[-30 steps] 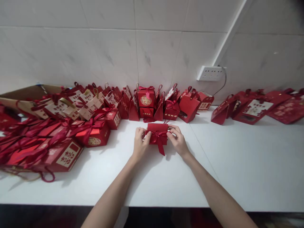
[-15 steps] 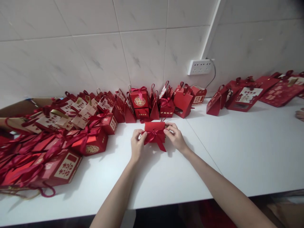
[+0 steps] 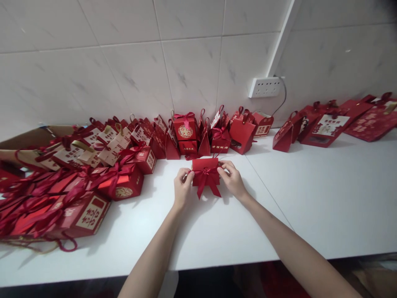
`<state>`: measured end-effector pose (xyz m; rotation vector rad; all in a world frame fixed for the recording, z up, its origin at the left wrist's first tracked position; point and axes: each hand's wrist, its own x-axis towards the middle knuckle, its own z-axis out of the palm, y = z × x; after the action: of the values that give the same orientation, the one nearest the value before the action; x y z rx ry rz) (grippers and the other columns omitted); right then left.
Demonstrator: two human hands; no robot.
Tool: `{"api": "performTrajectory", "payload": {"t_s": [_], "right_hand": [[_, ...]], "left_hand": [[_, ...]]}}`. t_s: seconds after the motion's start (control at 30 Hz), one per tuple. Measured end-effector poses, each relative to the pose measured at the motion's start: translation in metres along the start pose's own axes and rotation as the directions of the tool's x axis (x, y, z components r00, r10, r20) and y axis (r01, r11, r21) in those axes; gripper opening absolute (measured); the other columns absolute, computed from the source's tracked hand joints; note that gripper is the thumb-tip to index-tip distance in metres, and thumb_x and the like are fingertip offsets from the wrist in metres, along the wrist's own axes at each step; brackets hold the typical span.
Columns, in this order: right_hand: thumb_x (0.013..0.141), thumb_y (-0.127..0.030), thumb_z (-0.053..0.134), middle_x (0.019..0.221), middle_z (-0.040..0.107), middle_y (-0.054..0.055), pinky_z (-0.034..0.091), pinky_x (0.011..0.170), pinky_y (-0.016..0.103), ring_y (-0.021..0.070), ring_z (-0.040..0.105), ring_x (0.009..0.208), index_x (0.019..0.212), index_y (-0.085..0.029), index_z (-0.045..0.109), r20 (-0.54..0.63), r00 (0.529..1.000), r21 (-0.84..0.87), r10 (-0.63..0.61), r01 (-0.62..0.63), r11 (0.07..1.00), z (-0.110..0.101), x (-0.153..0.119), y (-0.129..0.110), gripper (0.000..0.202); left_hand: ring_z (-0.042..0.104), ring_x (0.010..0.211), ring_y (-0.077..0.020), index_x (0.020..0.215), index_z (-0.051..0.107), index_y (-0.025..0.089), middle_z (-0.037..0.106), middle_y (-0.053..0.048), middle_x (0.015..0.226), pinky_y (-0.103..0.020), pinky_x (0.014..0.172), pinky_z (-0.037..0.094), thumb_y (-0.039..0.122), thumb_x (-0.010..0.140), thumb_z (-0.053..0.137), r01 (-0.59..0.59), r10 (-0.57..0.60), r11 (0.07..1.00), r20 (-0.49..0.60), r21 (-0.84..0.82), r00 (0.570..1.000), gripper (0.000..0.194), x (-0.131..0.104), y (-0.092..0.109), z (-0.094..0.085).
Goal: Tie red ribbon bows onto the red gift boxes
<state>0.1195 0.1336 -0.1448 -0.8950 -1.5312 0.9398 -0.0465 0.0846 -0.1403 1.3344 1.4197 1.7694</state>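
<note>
A small red gift box (image 3: 204, 163) stands on the white table between my hands, with a dark red satin ribbon (image 3: 206, 178) tied in a bow across its front. Both tails of the bow hang down toward me. My left hand (image 3: 182, 185) is closed at the box's left side, thumb and forefinger pinching the bow's left loop. On the opposite side my right hand (image 3: 232, 179) pinches the right loop, its other fingers curled behind the box's edge. The parts of the box behind my fingers are hidden.
Red boxes with bows (image 3: 77, 215) crowd the left of the table, near an open cardboard carton (image 3: 37, 136). More red boxes (image 3: 186, 128) line the tiled wall, and red bags (image 3: 328, 128) stand at the right. A white socket strip (image 3: 265, 87) with a cable is on the wall.
The bow's left tail now hangs down beside the right one, where before it did not show clearly. A person's hand at the far right edge has gone out of view.
</note>
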Motion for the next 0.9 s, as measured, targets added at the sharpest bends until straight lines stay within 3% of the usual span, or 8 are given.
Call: {"api": "performTrajectory", "payload": {"t_s": [0.2, 0.3, 0.4, 0.5, 0.7, 0.9], "right_hand": [[0.080, -0.048, 0.052, 0.104, 0.054, 0.010, 0.052, 0.070, 0.033, 0.0245, 0.055, 0.102, 0.067, -0.020, 0.048, 0.020, 1.000, -0.013, -0.017, 0.017, 1.000, -0.001, 0.000, 0.002, 0.030], [0.077, -0.050, 0.057, 0.112, 0.051, 0.011, 0.052, 0.078, 0.037, 0.0252, 0.052, 0.108, 0.086, -0.021, 0.051, 0.049, 0.997, -0.009, -0.052, 0.053, 0.999, -0.002, -0.002, 0.005, 0.031], [0.062, -0.052, 0.072, 0.130, 0.039, 0.016, 0.048, 0.089, 0.045, 0.0299, 0.044, 0.120, 0.124, -0.021, 0.035, 0.179, 0.971, -0.085, -0.156, 0.173, 0.981, -0.004, -0.004, 0.010, 0.078], [0.055, -0.047, 0.078, 0.140, 0.029, 0.018, 0.041, 0.096, 0.051, 0.0331, 0.036, 0.127, 0.138, -0.023, 0.016, 0.322, 0.928, -0.221, -0.188, 0.267, 0.938, -0.005, -0.005, 0.016, 0.106], [0.063, -0.041, 0.074, 0.136, 0.033, 0.017, 0.046, 0.088, 0.047, 0.0306, 0.045, 0.118, 0.141, -0.025, 0.011, 0.305, 0.933, -0.262, -0.191, 0.275, 0.925, -0.005, -0.006, 0.021, 0.101], [0.070, -0.045, 0.064, 0.128, 0.040, 0.017, 0.050, 0.081, 0.044, 0.0263, 0.054, 0.099, 0.138, -0.019, 0.019, 0.293, 0.955, -0.157, -0.046, 0.096, 0.983, -0.005, -0.008, 0.027, 0.086]], "left_hand": [[0.045, 0.066, -0.0129, 0.059, 0.044, 0.019, 0.045, 0.001, 0.067, -0.025, 0.063, 0.038, 0.031, 0.076, 0.053, 0.006, -0.006, 1.000, -0.003, -0.007, 1.000, 0.023, -0.001, 0.002, 0.000], [0.045, 0.066, -0.0128, 0.058, 0.044, 0.019, 0.046, 0.001, 0.067, -0.025, 0.064, 0.038, 0.031, 0.076, 0.053, 0.020, -0.020, 1.000, -0.009, -0.019, 1.000, 0.024, -0.001, 0.001, 0.000], [0.044, 0.065, -0.0125, 0.057, 0.044, 0.018, 0.045, 0.002, 0.065, -0.024, 0.063, 0.037, 0.032, 0.075, 0.055, 0.039, -0.040, 0.999, -0.021, -0.037, 0.999, 0.025, 0.001, 0.000, -0.002], [0.042, 0.060, -0.0112, 0.056, 0.043, 0.018, 0.043, 0.003, 0.061, -0.023, 0.058, 0.036, 0.032, 0.075, 0.055, 0.068, -0.070, 0.996, -0.040, -0.061, 0.997, 0.026, 0.003, 0.000, -0.004], [0.040, 0.051, -0.0086, 0.055, 0.043, 0.018, 0.043, 0.005, 0.053, -0.021, 0.051, 0.035, 0.033, 0.071, 0.057, 0.148, -0.155, 0.982, -0.053, -0.113, 0.986, 0.026, 0.004, -0.002, -0.005], [0.044, 0.035, -0.0089, 0.065, 0.051, 0.017, 0.046, 0.005, 0.045, -0.020, 0.037, 0.032, 0.037, 0.072, 0.053, 0.299, -0.325, 0.938, -0.142, -0.175, 0.935, 0.021, 0.013, -0.025, -0.008]]}}
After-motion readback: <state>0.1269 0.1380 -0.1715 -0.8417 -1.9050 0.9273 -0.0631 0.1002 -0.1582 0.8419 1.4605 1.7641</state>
